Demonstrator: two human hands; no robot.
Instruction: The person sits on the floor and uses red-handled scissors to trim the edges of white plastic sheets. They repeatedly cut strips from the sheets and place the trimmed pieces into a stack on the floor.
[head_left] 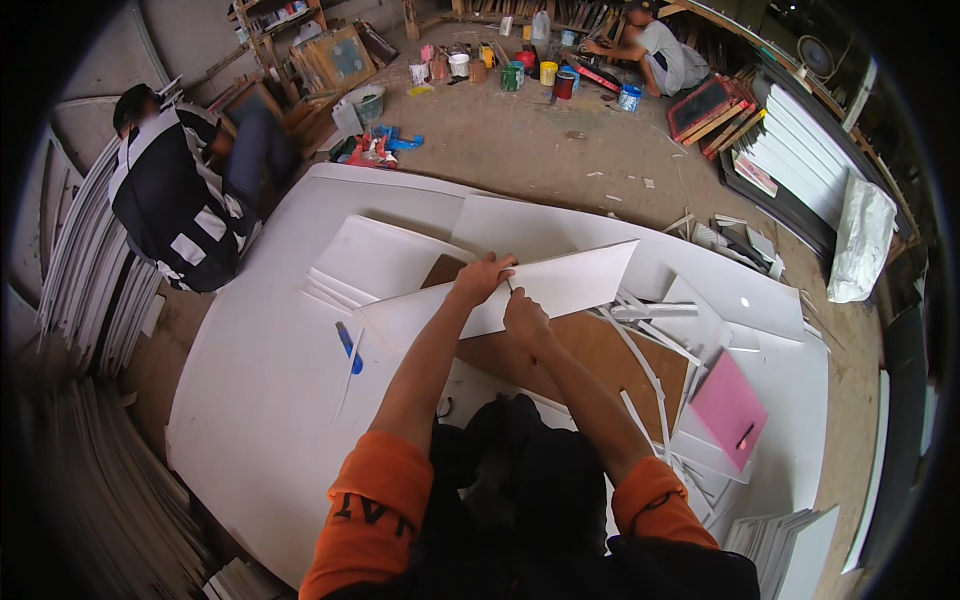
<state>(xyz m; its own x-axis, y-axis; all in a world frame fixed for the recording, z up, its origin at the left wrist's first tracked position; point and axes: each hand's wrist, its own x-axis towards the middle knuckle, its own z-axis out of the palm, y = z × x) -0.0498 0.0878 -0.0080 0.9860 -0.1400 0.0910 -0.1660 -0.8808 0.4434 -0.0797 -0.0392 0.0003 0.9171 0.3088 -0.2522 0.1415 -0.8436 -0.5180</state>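
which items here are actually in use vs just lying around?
In use:
- left hand pressing down the long white rectangular board
- right hand on that board, holding a thin tool, too small to identify
- brown flat board underneath

Lying about:
- blue-handled tool
- pink square sheet
- thin white offcut strips
- paint pots

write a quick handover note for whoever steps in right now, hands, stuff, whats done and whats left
Left hand: pressing down the top edge of the white sheet.
Right hand: on the sheet beside the left, gripping a thin tool, too small to identify.
The sheet lies across the brown board on the white table.
Done: cut white strips lie piled to the right, by a pink pad. A blue tool lies to the left.
Left: the sheet under the hands looks uncut; cannot tell how far the cut has gone.
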